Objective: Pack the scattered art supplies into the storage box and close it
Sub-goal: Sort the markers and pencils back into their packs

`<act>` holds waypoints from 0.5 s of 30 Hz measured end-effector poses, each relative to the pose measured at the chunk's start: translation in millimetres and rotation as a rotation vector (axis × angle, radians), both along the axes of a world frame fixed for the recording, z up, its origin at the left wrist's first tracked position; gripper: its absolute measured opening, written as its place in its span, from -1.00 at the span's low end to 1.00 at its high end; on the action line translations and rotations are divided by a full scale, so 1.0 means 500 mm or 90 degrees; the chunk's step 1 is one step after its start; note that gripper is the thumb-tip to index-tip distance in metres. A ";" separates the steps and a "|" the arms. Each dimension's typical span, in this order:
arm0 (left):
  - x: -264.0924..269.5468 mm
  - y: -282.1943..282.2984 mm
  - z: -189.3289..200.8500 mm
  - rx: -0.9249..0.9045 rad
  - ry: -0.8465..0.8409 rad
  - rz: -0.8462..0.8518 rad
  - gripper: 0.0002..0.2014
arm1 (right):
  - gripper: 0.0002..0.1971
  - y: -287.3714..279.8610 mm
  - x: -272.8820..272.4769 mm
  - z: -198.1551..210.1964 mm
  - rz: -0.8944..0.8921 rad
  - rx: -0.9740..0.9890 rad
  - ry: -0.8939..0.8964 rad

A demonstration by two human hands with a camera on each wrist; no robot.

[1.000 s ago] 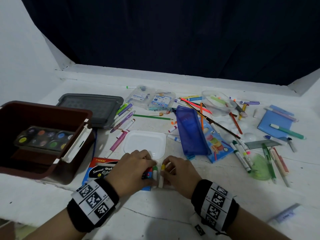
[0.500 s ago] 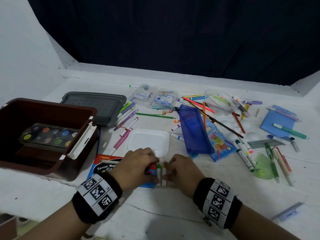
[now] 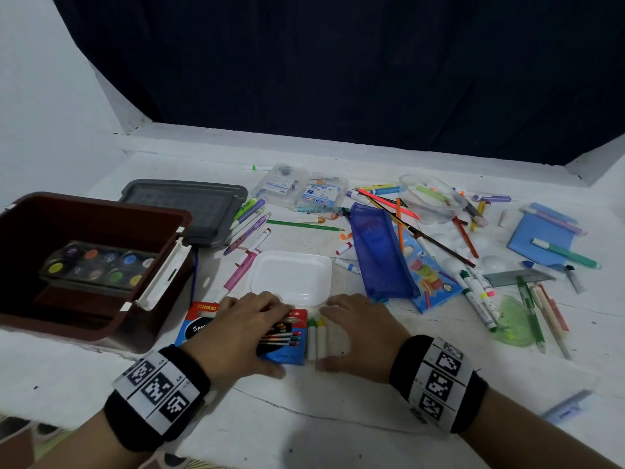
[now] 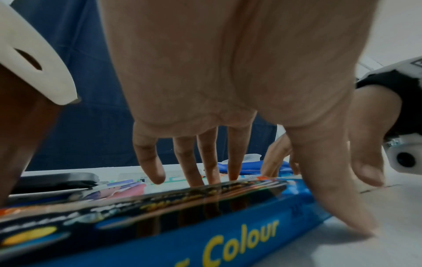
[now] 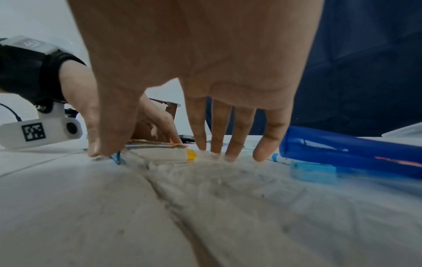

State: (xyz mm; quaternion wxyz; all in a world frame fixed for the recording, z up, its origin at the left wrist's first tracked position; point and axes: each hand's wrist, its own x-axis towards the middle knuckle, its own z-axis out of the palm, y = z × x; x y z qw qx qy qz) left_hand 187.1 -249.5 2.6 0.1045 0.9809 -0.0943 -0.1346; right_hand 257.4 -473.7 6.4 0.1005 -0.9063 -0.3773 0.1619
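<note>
Your fingers of the left hand are reaching straight down onto the pencil box, which is reading "NIKKI" at its top corner and "Colour" along its blue side. Your right hand is lying just right of that box, fingers straight, touching the table beside two markers, gripping nothing. Left of the pencil box, the storage box is sitting open, holding a paint set.
</note>
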 end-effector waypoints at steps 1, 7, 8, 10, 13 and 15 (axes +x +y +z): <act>-0.002 0.002 0.000 0.002 -0.003 -0.003 -0.13 | -0.20 -0.001 0.002 0.000 0.014 -0.038 0.008; 0.007 0.005 0.001 0.013 0.024 -0.040 -0.10 | -0.21 -0.001 -0.002 -0.003 0.050 -0.021 0.034; 0.008 0.005 -0.001 0.007 0.025 -0.042 -0.10 | -0.22 0.001 -0.003 -0.005 0.048 -0.018 0.038; 0.009 0.005 -0.006 -0.003 0.014 -0.038 -0.10 | -0.24 0.008 -0.003 -0.010 0.029 -0.006 0.042; 0.009 0.000 -0.009 -0.008 -0.002 -0.025 -0.10 | -0.27 0.021 -0.006 -0.012 -0.001 0.022 0.057; 0.010 -0.004 -0.008 0.002 -0.002 -0.022 -0.10 | -0.29 0.025 -0.010 -0.013 -0.006 0.036 0.065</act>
